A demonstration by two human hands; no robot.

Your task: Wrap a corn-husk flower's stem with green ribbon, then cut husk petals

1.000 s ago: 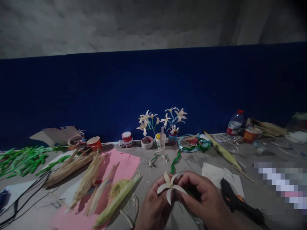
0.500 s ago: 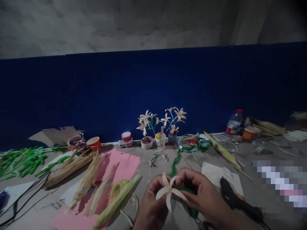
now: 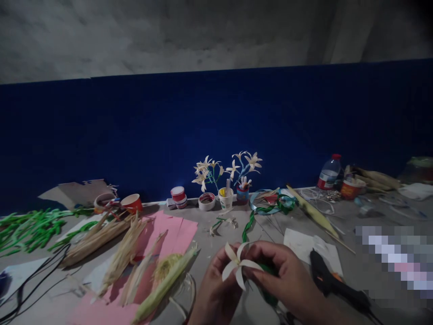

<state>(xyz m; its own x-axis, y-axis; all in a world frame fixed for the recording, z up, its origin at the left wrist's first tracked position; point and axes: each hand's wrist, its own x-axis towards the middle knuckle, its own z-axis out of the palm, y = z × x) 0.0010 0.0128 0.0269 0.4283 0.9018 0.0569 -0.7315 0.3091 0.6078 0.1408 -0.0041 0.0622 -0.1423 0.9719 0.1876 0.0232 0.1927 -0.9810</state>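
The flower (image 3: 237,262) has shifted, pinched between both hands (image 3: 219,284) (image 3: 287,275)

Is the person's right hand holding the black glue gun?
No, the black glue gun lies on the table, while the right hand is at the pale flower.

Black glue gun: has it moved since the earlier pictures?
No. Judged against the white paper, the black glue gun keeps the same place.
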